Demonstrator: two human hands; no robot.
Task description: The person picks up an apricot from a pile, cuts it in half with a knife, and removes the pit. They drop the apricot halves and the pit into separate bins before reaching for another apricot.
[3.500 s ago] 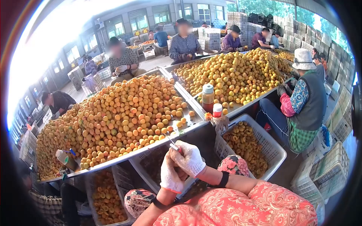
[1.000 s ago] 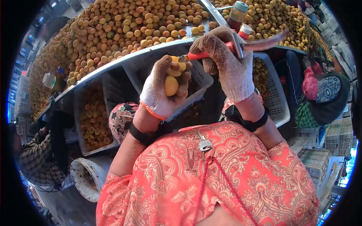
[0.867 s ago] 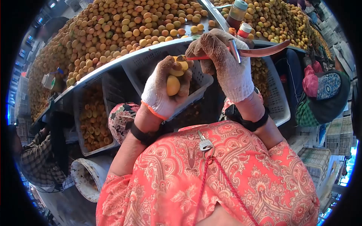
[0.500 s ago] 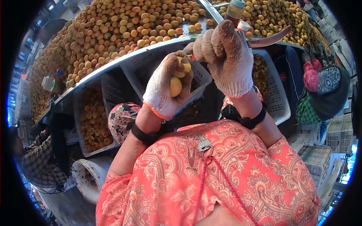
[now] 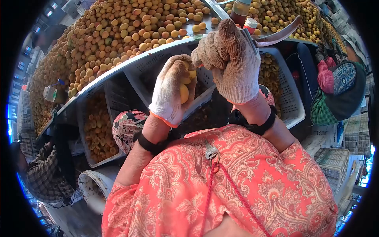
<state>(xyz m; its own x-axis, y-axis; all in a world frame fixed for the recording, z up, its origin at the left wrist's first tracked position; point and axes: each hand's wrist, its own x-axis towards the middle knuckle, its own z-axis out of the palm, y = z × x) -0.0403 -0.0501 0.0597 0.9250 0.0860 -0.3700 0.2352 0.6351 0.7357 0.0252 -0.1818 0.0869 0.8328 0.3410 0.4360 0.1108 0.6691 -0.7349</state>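
Observation:
My left hand (image 5: 166, 89), in a white knit glove stained brown at the fingers, is closed around several yellow apricots (image 5: 184, 93). Close to its fingertips, my right hand (image 5: 233, 65) wears a matching glove and grips a knife (image 5: 279, 34). A long, curved part of that knife juts out to the right of the fist; the rest is mostly hidden in the glove. Both hands are above the crates, just in front of the table edge. Whether the knife touches a fruit is hidden by the fingers.
A big heap of apricots (image 5: 130, 29) covers the table ahead. Crates of apricot halves stand at left (image 5: 98, 134) and right (image 5: 290, 89). Bottles (image 5: 240, 12) stand at the table's edge. A white bucket (image 5: 89, 183) sits at lower left. Other people (image 5: 339, 89) sit on both sides.
My right hand has shifted slightly left and the knife has tilted up a little. My left hand has turned, so less of the apricots shows.

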